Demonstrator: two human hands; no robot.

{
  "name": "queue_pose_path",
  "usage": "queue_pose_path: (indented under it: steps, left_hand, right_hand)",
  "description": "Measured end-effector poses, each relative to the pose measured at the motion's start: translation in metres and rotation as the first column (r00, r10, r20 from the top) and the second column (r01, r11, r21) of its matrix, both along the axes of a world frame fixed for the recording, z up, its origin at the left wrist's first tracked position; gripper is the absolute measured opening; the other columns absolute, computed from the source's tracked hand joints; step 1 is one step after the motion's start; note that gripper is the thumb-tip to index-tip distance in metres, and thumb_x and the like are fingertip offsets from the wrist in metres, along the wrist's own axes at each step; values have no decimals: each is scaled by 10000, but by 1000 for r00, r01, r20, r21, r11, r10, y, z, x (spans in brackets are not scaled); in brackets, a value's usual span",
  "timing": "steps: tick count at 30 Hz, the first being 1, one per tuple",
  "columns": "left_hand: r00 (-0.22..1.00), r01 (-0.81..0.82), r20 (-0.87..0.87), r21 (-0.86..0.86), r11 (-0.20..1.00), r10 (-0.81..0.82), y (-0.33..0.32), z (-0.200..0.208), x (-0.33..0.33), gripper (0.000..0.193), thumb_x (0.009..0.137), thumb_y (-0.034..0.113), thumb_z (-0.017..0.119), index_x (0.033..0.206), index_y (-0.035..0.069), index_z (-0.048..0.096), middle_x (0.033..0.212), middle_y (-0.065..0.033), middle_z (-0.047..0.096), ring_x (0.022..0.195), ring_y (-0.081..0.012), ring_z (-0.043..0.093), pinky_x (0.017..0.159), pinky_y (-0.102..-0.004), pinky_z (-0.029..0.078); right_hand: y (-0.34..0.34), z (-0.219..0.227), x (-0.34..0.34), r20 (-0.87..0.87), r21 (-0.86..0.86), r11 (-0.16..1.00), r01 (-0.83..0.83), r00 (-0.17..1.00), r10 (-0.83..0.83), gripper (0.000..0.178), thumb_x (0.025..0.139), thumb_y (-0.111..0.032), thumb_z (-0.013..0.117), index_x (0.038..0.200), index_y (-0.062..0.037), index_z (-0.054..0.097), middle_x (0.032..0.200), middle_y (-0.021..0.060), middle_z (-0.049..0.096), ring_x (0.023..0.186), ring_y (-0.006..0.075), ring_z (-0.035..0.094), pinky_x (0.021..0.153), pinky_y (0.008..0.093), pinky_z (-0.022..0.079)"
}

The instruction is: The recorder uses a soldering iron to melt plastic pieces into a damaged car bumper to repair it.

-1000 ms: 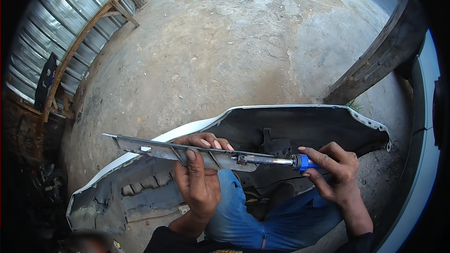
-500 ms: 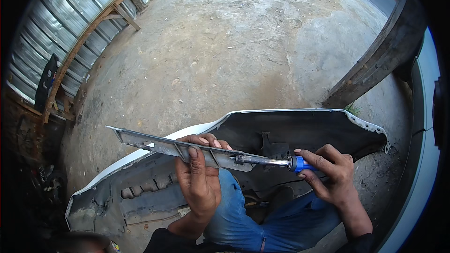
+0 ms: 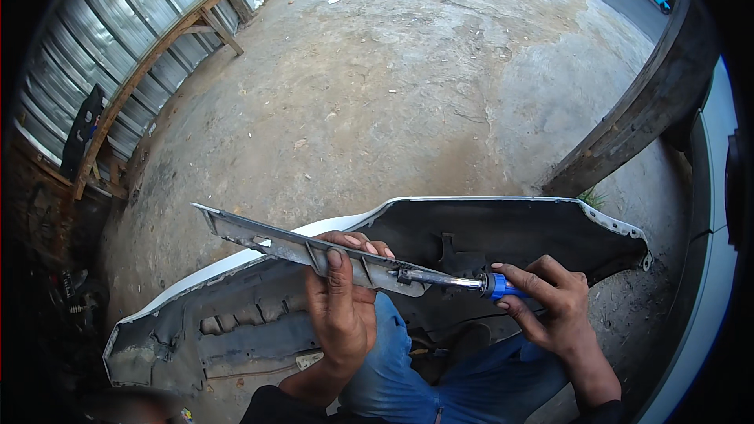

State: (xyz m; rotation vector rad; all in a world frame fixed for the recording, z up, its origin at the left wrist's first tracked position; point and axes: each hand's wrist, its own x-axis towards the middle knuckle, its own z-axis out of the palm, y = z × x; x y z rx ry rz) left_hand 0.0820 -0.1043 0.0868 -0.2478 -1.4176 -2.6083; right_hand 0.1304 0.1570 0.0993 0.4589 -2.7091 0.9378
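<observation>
Long grey plastic trim strip (image 3: 306, 247), ribbed, dusty, held level above lap. Left hand (image 3: 342, 306) clamped around strip's right part. Right hand (image 3: 550, 306) closed on blue-handled tool (image 3: 463, 283); chrome shaft tip meets strip's right end. White car bumper (image 3: 487, 239) lies inside-up just beyond, dark inner face showing. Bare concrete ground (image 3: 408, 86); corrugated metal wall (image 3: 102, 71) far left; wooden beam (image 3: 636, 118) right.

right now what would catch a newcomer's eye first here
The long grey strip held level in the left hand, with a blue-handled tool in the right hand set against its end. Under them a big bumper lies inside-up across the person's lap on the concrete ground.
</observation>
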Motion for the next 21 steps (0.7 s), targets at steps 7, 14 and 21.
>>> queue_pose_path:
  steps: [7,14,21]
  left_hand:
    - [995,-53,88,-31,998,55,3,3,0,267,1159,297,432,1220,47,502,1093,-100,528,1090,-256,582,1001,-425,494]
    - [985,-55,164,-29,998,59,3,9,1,275,1152,318,448,1270,73,488,1115,-79,541,1127,-242,611,930,-359,611]
    - [993,-43,114,3,999,42,1,6,3,275,1147,311,461,1298,82,482,1127,-68,540,1122,-234,614,926,-355,623]
  right_hand:
    - [1,-3,-1,-1,-22,999,-27,1000,27,526,793,-252,889,1299,-170,770,815,39,631,613,165,635,540,313,497]
    - [0,0,-3,-29,-18,1000,2,1000,-2,521,797,-245,886,1296,-146,770,810,39,631,619,152,628,545,305,490]
    - [-1,0,-2,-24,-11,1000,10,1000,-10,505,802,-233,885,1287,-149,774,813,38,631,621,148,628,547,303,490]
